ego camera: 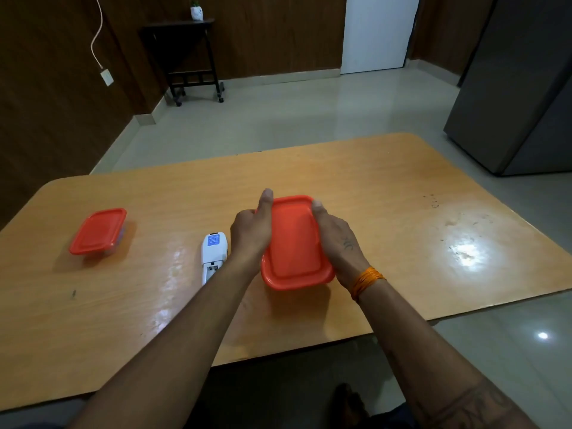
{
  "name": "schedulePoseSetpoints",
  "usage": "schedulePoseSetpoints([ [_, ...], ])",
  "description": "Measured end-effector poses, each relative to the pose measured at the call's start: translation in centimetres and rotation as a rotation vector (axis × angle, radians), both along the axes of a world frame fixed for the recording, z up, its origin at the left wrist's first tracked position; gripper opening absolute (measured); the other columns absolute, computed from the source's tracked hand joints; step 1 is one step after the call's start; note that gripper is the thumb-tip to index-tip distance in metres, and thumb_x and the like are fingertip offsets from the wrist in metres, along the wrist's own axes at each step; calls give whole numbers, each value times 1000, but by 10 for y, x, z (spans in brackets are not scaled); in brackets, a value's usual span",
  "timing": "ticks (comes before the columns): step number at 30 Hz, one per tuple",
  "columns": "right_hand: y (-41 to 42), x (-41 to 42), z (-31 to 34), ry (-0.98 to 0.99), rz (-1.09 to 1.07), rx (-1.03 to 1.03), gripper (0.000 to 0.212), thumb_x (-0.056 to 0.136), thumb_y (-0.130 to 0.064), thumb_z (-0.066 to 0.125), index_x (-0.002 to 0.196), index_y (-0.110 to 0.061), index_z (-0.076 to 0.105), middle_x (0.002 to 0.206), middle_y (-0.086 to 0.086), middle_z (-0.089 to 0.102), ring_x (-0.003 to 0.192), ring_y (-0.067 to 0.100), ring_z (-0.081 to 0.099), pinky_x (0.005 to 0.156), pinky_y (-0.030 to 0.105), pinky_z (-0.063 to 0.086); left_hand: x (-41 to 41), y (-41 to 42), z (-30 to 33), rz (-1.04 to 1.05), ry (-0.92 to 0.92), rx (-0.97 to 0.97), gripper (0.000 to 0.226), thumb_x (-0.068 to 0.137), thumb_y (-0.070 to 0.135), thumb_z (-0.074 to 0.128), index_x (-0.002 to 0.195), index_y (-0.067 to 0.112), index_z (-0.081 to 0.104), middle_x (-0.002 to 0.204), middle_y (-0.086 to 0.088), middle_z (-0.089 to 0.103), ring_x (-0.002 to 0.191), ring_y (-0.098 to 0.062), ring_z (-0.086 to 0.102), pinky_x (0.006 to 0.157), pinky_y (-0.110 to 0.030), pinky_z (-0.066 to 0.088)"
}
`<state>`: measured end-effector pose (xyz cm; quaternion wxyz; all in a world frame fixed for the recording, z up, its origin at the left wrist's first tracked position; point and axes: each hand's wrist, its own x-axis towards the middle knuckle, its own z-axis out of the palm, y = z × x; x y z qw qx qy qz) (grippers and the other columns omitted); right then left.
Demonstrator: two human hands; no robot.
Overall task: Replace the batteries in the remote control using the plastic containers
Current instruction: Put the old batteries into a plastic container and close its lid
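Between the two hands sits a plastic container with an orange lid [294, 243], resting on the wooden surface [402, 218]. The left hand [252, 232] curls against its left edge, thumb stretched along the far corner; the right hand [335, 239] clasps the opposite edge, an orange thread band [366, 281] around that wrist. Just left of the left hand lies the white remote control [213, 257], back side up with its battery bay open. Well off to the left stands a second orange-lidded container [98, 231], closed.
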<state>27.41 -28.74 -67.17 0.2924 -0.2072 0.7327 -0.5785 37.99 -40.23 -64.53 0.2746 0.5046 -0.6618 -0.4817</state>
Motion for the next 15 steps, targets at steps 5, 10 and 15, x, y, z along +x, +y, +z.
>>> schedulePoseSetpoints([
  [5,7,2,-8,-4,-146,-40,26,100,-50,56,105,-25,57,106,-1,61,90,17,59,80,43,54,-5,0,1,-22,35,44,65,96,75,43,68,17,52,70,-2,56,72,-27,54,67,-36,38],
  [10,9,-17,-10,-32,-382,-100,39,93,-59,59,95,-20,60,96,2,66,89,27,66,82,53,58,-7,34,-18,9,136,-47,38,96,55,63,114,21,63,94,10,65,85,-15,67,65,-30,57],
  [15,16,-36,-10,-119,-404,-153,40,83,-59,66,94,-21,67,101,3,72,89,25,69,79,51,62,-9,56,-40,-37,218,-9,37,85,59,66,99,25,69,96,7,73,95,-19,72,90,-53,60],
])
